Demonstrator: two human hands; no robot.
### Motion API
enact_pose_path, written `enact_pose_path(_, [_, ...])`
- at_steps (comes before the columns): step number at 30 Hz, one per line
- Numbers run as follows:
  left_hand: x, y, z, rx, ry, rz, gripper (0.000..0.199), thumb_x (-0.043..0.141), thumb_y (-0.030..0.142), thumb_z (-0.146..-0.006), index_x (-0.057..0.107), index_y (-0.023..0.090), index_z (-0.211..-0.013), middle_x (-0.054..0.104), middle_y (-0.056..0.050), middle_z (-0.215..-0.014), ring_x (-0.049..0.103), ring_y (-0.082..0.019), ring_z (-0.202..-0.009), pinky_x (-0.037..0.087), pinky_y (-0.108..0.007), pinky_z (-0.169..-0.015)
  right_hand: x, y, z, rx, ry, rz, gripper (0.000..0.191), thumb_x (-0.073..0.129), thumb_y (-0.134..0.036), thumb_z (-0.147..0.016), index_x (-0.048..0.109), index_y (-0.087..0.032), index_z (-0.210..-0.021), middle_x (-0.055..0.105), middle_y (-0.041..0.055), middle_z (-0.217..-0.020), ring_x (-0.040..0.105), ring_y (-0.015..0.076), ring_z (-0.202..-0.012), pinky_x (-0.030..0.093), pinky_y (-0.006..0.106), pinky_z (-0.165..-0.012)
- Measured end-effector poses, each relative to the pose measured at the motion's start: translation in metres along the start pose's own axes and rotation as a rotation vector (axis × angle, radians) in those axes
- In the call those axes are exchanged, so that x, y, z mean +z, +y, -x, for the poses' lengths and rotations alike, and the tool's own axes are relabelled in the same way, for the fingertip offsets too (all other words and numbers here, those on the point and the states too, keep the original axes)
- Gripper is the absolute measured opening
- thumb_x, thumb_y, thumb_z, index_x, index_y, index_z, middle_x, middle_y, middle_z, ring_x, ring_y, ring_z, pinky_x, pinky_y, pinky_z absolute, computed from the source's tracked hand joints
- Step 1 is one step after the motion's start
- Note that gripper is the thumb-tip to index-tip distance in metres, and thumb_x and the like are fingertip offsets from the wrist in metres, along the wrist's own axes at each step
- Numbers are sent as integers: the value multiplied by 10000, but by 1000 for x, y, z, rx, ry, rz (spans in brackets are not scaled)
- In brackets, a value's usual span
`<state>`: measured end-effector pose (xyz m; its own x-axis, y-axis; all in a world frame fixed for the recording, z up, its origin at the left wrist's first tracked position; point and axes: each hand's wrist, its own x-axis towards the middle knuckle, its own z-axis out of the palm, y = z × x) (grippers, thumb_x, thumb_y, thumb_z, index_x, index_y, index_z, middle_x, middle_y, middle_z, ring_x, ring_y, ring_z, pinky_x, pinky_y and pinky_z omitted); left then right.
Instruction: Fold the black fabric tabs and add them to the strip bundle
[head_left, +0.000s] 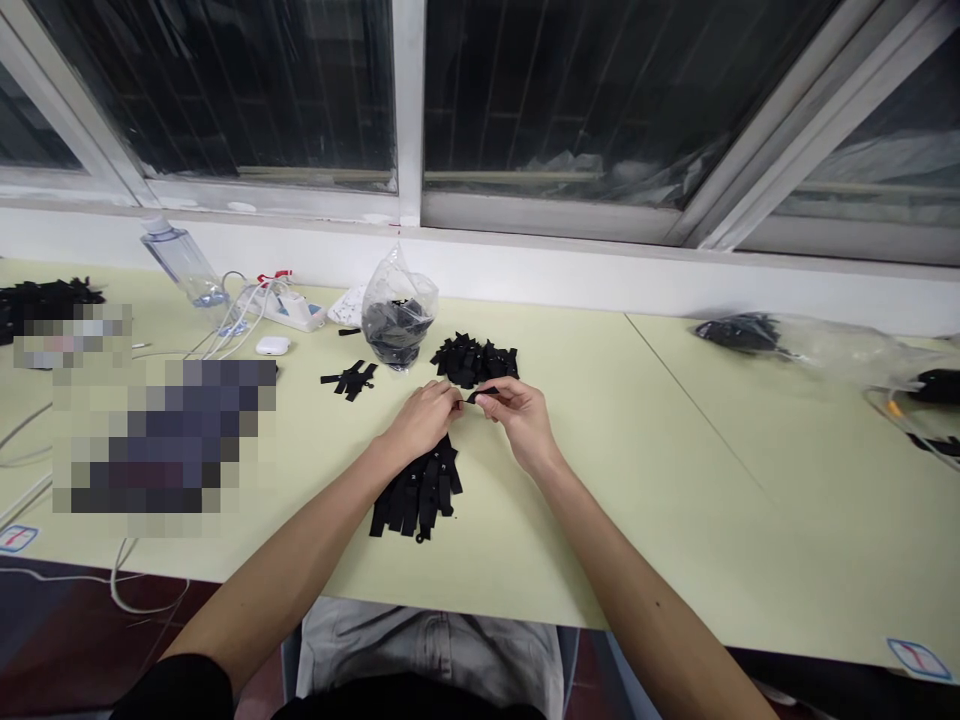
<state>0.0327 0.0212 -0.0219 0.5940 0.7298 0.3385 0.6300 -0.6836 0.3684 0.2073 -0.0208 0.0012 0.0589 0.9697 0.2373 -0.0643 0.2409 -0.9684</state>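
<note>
Between my two hands is a short black fabric strip (482,396), held just above the table. My left hand (426,418) has its fingers closed at the strip's left end. At the other end, my right hand (519,415) pinches it between thumb and fingers. Beneath and in front of my left hand lies a fanned pile of black strips (420,492), some with small shiny spots. Just beyond my hands sits a second heap of black strips (474,360). A few loose strips (350,380) lie to the left.
Behind the loose strips stands a clear plastic bag (399,320) holding black pieces. Further left are a white earphone case (273,345), a power strip (296,310) with cables and a tilted clear bottle (184,262). Another plastic bag (810,348) lies at the right by the wall.
</note>
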Motion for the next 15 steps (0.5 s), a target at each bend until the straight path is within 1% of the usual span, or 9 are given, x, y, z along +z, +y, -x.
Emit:
enact_pose_path(4, [-3,2,1,58,-15,-40,109,501,131,-924,604,157,-949,627,-95,-941,566,-261,-960,460,-372,-833,1,3,-1,18,-5,38,275,813,-390,-686,703,-196,-847,685,32,-771,527,137,-610,424,287,-556])
enact_pose_path(6, [-4,3,1,55,-17,-42,126,498,98,-904,599,160,-948,629,-93,-915,567,-264,-941,460,-371,-816,1,5,-1,29,-3,41,294,821,-403,-674,701,-198,-846,695,38,-795,540,143,-622,427,288,-557])
enact_pose_path(10, [-4,1,1,44,-12,15,186,492,42,-865,605,165,-944,645,-86,-911,572,-260,-924,458,-358,-780,-1,8,-1,38,-14,21,291,836,-393,-666,701,-203,-839,684,26,-754,538,141,-614,426,286,-560])
enact_pose_path(13, [-6,-3,1,1,21,96,200,491,26,-860,624,168,-905,660,-80,-895,577,-247,-911,455,-349,-774,-1,7,0,32,-60,44,293,835,-415,-667,703,-206,-824,685,26,-760,525,137,-596,438,295,-562])
enact_pose_path(15, [-8,-4,0,-54,87,159,172,505,48,-873,626,170,-870,665,-75,-879,581,-236,-899,455,-346,-774,-1,7,0,25,-104,87,294,825,-437,-678,705,-205,-813,687,32,-772,532,144,-600,450,304,-567])
